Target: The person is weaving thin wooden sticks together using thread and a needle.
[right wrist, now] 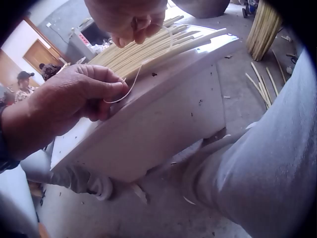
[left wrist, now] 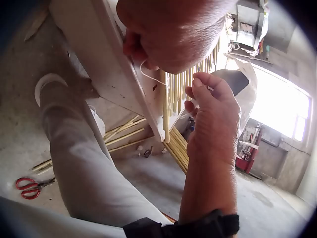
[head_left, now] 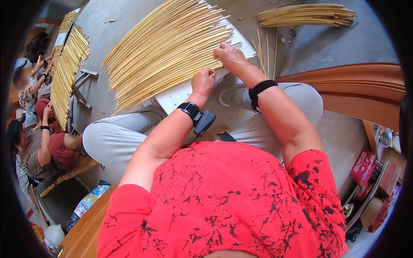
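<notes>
On the white bench (head_left: pixel 174 95) lies a wide row of pale sticks (head_left: pixel 167 47), placed side by side. Close to the row's near edge, the left hand (head_left: pixel 203 81) has its fingers closed and pinches a thin white cord (right wrist: pixel 132 89); the right hand (head_left: pixel 232 59) also holds this cord between its fingers. The cord passes by the outermost stick. On the floor there are a bundle of sticks (head_left: pixel 306 16) and, well apart, scissors with red handles (left wrist: pixel 28 188).
</notes>
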{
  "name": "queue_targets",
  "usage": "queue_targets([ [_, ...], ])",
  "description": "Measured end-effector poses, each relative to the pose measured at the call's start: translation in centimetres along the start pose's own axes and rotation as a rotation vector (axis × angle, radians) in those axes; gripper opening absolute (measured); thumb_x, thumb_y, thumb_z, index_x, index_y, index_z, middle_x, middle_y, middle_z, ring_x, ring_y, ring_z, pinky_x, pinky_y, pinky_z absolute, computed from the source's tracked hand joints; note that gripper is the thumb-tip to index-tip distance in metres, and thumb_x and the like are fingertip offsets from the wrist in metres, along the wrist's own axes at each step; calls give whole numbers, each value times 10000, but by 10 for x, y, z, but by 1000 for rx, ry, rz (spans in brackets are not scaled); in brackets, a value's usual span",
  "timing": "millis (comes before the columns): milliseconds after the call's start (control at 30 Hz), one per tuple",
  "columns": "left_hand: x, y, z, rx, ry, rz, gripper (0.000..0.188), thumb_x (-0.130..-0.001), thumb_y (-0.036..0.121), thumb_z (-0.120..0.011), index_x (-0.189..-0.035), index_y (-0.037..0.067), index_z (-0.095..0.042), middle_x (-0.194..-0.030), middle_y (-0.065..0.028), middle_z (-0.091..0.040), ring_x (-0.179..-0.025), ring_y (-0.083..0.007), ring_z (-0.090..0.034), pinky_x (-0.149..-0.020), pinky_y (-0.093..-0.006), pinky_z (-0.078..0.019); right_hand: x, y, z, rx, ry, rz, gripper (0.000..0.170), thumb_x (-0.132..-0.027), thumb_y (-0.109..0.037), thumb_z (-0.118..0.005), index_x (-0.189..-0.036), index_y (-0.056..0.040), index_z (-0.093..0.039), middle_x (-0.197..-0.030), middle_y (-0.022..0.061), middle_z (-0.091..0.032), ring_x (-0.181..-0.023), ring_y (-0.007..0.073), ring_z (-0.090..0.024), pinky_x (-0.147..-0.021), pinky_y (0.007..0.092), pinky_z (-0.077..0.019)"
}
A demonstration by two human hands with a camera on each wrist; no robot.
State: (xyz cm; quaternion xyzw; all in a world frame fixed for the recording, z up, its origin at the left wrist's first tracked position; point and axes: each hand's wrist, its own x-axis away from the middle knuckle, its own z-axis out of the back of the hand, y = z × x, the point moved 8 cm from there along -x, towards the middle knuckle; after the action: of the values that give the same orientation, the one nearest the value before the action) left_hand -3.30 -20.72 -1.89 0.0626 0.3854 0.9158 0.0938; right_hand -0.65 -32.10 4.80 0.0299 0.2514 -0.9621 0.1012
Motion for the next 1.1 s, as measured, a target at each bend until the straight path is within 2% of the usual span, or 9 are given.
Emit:
queue_targets([
  [100, 4, 13, 9, -97, 22, -8, 125, -748, 176, -574, -757, 59, -616, -684, -133, -611, -649, -301, -586, -589, -373, -457, -1, -4, 2, 35, 3, 46, 69, -745, -114, -528, -733, -142, -589, -799, 63, -547, -856, 263, -567, -696, 365, -460],
  [233, 9, 28, 18, -151, 35, -87, 106, -744, 184, -583, -730, 81, -604, -712, -103, -599, -669, -302, -568, -589, -389, -447, 6, -2, -17, 24, -101, 129, 66, -727, -129, -533, -709, -146, -594, -783, 56, -549, -838, 249, -569, -691, 358, -462],
  [300, 15, 48, 31, -251, 185, -328, 85, -728, 176, -598, -705, 95, -585, -740, -89, -564, -697, -290, -544, -615, -387, -431, 9, -1, -21, 37, -127, 152, 61, -719, -132, -539, -701, -144, -596, -783, 53, -551, -834, 242, -569, -695, 356, -462],
  [400, 15, 55, 43, -244, 250, -456, 65, -714, 148, -606, -702, 95, -570, -749, -92, -535, -705, -291, -518, -641, -381, -417, 7, -6, -20, 75, -84, 224, 53, -703, -142, -550, -689, -139, -601, -778, 46, -553, -827, 236, -563, -697, 350, -464],
  [567, 5, 32, 42, -127, 216, -372, 62, -714, 128, -596, -730, 79, -560, -729, -109, -539, -715, -301, -512, -663, -390, -408, 7, -18, -18, 122, -2, 355, 53, -695, -150, -554, -689, -135, -604, -777, 47, -554, -836, 236, -544, -699, 343, -466],
  [767, -8, 14, 43, -56, 247, -331, 77, -703, 119, -596, -688, 46, -577, -712, -134, -554, -726, -317, -527, -667, -391, -420, 4, -4, -34, 6, -18, 269, 17, -676, -119, -572, -689, -115, -583, -773, 70, -549, -819, 266, -536, -685, 370, -457],
  [900, -19, 4, 44, -4, 129, -202, 47, -664, 134, -647, -679, 95, -625, -712, -75, -561, -741, -271, -545, -656, -383, -440, 3, -5, -29, -40, -48, 217, 10, -684, -106, -571, -692, -111, -574, -744, 69, -551, -801, 251, -541, -686, 361, -454],
  [1000, -29, 3, 41, 14, 45, -278, 64, -648, 136, -673, -694, 103, -643, -685, -75, -571, -698, -254, -566, -614, -366, -454, 4, -2, -28, -112, 0, 222, 45, -685, -98, -592, -727, -90, -576, -742, 79, -556, -771, 269, -544, -680, 363, -447],
  [1100, -34, -2, 38, 142, -19, -218, 88, -631, 130, -695, -696, 99, -644, -673, -78, -585, -649, -240, -580, -588, -339, -462, 4, -3, -28, -166, -31, 171, 49, -695, -82, -588, -743, -84, -577, -759, 88, -559, -795, 274, -544, -694, 369, -445],
])
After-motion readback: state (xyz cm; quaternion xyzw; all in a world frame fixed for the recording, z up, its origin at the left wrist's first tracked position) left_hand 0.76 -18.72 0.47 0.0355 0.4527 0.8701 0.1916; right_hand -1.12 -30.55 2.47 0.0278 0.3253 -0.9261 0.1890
